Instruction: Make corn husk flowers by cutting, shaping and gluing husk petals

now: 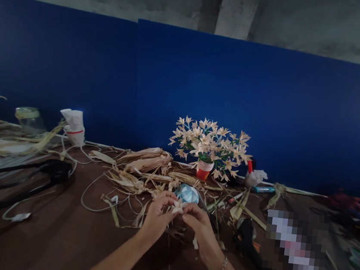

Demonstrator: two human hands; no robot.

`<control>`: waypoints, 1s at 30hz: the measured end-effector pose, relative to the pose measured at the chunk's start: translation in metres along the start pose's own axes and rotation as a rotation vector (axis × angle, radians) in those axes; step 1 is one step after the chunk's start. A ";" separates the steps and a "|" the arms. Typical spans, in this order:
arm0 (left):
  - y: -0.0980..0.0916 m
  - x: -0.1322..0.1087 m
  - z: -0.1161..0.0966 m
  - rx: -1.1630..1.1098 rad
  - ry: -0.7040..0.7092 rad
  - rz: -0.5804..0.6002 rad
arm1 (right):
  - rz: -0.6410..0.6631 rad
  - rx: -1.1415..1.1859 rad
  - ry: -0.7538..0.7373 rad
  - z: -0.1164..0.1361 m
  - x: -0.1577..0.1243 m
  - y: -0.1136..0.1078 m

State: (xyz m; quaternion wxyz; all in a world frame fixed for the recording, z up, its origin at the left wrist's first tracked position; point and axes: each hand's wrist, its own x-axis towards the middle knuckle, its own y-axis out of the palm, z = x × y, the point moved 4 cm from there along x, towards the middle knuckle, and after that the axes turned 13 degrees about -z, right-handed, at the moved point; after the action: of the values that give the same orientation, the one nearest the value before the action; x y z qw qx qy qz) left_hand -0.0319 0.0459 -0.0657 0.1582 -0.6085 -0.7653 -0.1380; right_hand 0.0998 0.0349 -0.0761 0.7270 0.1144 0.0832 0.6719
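My left hand [157,212] and my right hand [198,222] meet above the brown table [58,234], and both pinch a small pale straw flower [178,205] between their fingertips. A bracelet sits on my right wrist. Just behind the flower lies a light blue roll [187,193]. Farther back stands a red and white cup [204,169] holding a bouquet of pale straw flowers [209,143]. Dried husk strips [146,161] lie heaped to the left of the cup.
A black glue gun [248,238] lies right of my hands. White cable [96,186] loops across the table toward a white cup [75,129]. A glass jar [29,118] stands far left, a black strap [32,174] beside it. A blue panel [235,102] backs the table.
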 end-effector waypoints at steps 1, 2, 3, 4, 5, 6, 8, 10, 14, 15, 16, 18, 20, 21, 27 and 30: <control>0.000 0.000 0.000 0.015 0.000 -0.001 | -0.005 -0.003 -0.003 0.003 0.000 -0.001; 0.000 0.001 0.001 0.030 0.000 0.000 | -0.017 -0.012 -0.017 0.006 0.001 -0.003; 0.001 0.001 0.002 0.041 0.001 0.001 | -0.036 -0.032 -0.042 0.010 0.001 -0.005; 0.001 0.001 0.003 0.043 0.004 0.004 | -0.057 -0.060 -0.073 0.013 0.002 -0.006; 0.002 0.001 0.003 0.038 0.009 0.008 | -0.075 -0.089 -0.109 0.015 0.002 -0.007; 0.003 0.000 0.004 0.029 0.015 0.013 | -0.093 -0.114 -0.146 0.017 0.003 -0.007; 0.004 -0.001 0.006 0.013 0.023 0.027 | -0.123 -0.133 -0.190 0.019 0.003 -0.007; 0.005 -0.001 0.008 0.008 0.018 0.042 | -0.144 -0.103 -0.170 0.016 0.002 -0.006; 0.006 -0.002 0.008 0.019 -0.002 0.069 | -0.107 -0.001 0.030 0.003 0.002 -0.005; 0.006 -0.002 0.008 0.024 -0.007 0.074 | -0.094 0.017 0.080 0.001 0.002 -0.005; 0.006 -0.002 0.007 0.028 -0.011 0.076 | -0.087 0.028 0.116 0.000 0.003 -0.006; 0.006 -0.002 0.008 0.034 -0.015 0.087 | -0.091 0.025 0.114 0.002 0.003 -0.008; 0.007 -0.002 0.009 0.043 -0.010 0.110 | -0.100 -0.026 0.009 0.009 0.005 -0.010; 0.008 -0.002 0.010 0.052 -0.004 0.125 | -0.101 -0.066 -0.052 0.014 0.005 -0.010; 0.012 -0.005 0.007 0.169 0.099 0.182 | -0.120 -0.153 -0.039 0.018 0.006 -0.010; 0.014 -0.007 0.003 0.187 0.171 0.199 | -0.139 -0.104 0.091 0.011 0.007 -0.011</control>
State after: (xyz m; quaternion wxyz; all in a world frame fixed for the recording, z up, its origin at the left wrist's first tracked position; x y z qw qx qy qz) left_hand -0.0174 0.0434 -0.0710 0.2918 -0.6499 -0.6944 -0.1012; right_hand 0.1135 0.0405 -0.0685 0.7723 0.0397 0.0890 0.6277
